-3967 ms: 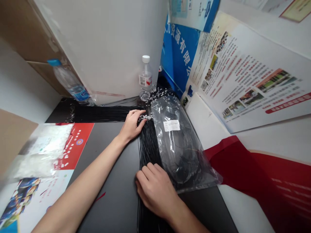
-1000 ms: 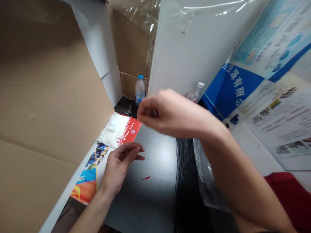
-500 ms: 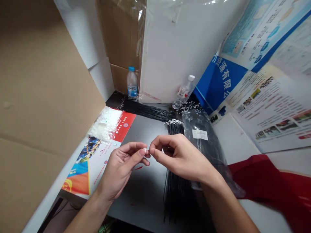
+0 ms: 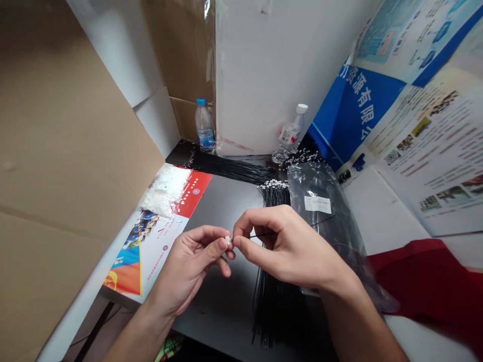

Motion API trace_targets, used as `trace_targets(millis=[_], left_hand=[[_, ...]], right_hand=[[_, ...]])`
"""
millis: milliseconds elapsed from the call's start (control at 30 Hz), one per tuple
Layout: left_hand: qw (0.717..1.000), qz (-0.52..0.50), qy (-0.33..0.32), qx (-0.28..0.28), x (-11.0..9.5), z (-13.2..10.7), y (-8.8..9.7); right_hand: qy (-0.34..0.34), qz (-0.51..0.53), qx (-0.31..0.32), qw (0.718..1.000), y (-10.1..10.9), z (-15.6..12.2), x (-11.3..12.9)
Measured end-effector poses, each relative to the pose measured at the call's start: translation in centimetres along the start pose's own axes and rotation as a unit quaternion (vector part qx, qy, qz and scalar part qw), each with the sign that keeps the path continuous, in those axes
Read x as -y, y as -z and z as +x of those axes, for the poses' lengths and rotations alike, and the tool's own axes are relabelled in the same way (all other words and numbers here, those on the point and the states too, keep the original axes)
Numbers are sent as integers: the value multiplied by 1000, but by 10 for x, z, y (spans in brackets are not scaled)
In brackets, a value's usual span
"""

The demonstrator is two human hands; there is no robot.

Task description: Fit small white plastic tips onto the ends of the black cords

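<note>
Between the thumb and forefinger of my left hand (image 4: pixel 202 259) is a small white plastic connector (image 4: pixel 227 240). My right hand (image 4: pixel 281 244) pinches a thin black wire (image 4: pixel 260 235) close to its end, and that end meets the connector; how deep it sits cannot be made out. Both hands are closed, fingertips almost touching, above the grey table (image 4: pixel 219 201). Below and behind my right hand lies a thick bundle of black wires (image 4: pixel 275 296), with white connectors (image 4: pixel 273 186) at its far end.
A clear bag of white pieces (image 4: pixel 168 190) lies on a printed sheet (image 4: pixel 162 251) at left. More black wires (image 4: pixel 234 168) stretch across the back, near a blue-capped bottle (image 4: pixel 205 125) and a white-capped bottle (image 4: pixel 290 134). A clear plastic bag (image 4: pixel 335 236) lies at right, beside red cloth (image 4: pixel 422 271).
The view has shifted slightly. Both hands stay together at the connector; more of the black wire now shows behind my right fingertips, and my left lower fingers have uncurled a little.
</note>
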State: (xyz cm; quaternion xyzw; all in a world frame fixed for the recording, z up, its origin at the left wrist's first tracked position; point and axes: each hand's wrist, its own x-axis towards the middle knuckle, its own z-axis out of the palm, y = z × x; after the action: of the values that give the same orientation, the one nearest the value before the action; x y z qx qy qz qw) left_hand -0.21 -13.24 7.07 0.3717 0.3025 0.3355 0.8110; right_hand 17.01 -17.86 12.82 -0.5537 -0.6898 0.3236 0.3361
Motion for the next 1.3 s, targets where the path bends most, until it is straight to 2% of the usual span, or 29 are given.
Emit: trace_targets(millis=[133,300,733,1300], left_hand=[[1000,-6,4,4,2,2,-3],[1000,-14,-1,-24,5,5,-5],[1000,-20,17,-17,7,8,-2],[997,-39,47,-43,8,13,0]], right_hand=[[7,-4,3,1000,5,-2,-1],[6,-10,14,1000,8,-2,-2],[3,-6,5,1000,6,2,-9],[10,11,10,1000,3,6,-14]])
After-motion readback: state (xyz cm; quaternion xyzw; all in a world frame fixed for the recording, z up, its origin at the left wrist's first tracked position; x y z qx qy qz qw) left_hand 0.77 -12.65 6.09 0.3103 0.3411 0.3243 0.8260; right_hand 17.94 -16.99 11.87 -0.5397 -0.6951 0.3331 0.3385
